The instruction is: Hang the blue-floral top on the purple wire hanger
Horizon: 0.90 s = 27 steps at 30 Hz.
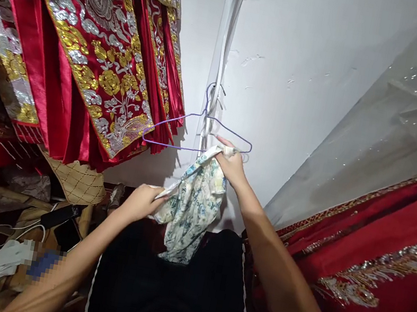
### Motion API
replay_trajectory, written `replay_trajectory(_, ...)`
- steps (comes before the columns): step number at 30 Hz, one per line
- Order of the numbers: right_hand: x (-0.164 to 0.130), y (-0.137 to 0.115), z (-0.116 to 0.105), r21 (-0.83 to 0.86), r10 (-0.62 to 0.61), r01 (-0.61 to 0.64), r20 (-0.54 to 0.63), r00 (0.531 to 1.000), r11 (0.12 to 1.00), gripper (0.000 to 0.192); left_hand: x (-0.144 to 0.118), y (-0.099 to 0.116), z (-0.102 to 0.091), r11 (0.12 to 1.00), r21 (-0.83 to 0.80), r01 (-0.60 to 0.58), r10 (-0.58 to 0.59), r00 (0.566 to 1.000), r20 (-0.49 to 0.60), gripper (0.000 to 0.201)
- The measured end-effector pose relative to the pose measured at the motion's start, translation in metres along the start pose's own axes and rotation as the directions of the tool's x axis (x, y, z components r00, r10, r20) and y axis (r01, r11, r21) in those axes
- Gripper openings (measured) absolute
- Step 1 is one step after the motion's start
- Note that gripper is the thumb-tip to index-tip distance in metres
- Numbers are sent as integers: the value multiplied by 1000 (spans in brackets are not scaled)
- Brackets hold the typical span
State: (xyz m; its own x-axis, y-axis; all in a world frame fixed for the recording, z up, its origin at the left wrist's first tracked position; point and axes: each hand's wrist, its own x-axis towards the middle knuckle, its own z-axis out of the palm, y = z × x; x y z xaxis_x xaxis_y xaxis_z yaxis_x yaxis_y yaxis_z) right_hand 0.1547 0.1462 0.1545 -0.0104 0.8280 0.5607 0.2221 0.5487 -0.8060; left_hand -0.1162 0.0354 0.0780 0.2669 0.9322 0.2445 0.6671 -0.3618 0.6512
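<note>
Cloth garment, cream with blue-green floral print, stretched between both hands, its lower part hanging over black trousers with white side piping. Left hand: fingers closed on the pale edge at one end. Right hand: gripping the opposite upper corner, thumb and fingers pinched on cloth. Thin purple wire hanger just above the garment, bare, hook up beside a white vertical strip at the white wall. To the left, red satin costume with gold and silver embroidery. To the right, red beaded fabric near clear glittery plastic sheeting.
</note>
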Motion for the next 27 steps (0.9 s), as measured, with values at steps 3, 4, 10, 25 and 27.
replay_trajectory(3, 10, 23, 2, 9, 134, -137, 150, 980, 990, 33, 1, -18, -26, 997, 2, 77, -75, 978, -193, 24)
replay_trajectory(4, 10, 28, -1, 6, 143, -147, 174, 974, 989, 32, 3, -23, -34, 995, 12, 98, -92, 967, -238, 23)
replay_trajectory(10, 4, 21, -37, -49, 9, 5, 277, 961, 999, 24, 30, -17, -68, 1000, 8, 9, -5, 916, -401, 14)
replay_trajectory(25, 21, 1, -92, -319, -43, 9, -100, 994, 948, 61, 125, 48, -113, 903, 337, -267, 368, 884, -286, 41)
replay_trajectory(27, 35, 5, -112, -337, 31, -53, -69, 997, 940, 45, 124, 46, -119, 889, 365, -277, 392, 872, -294, 32)
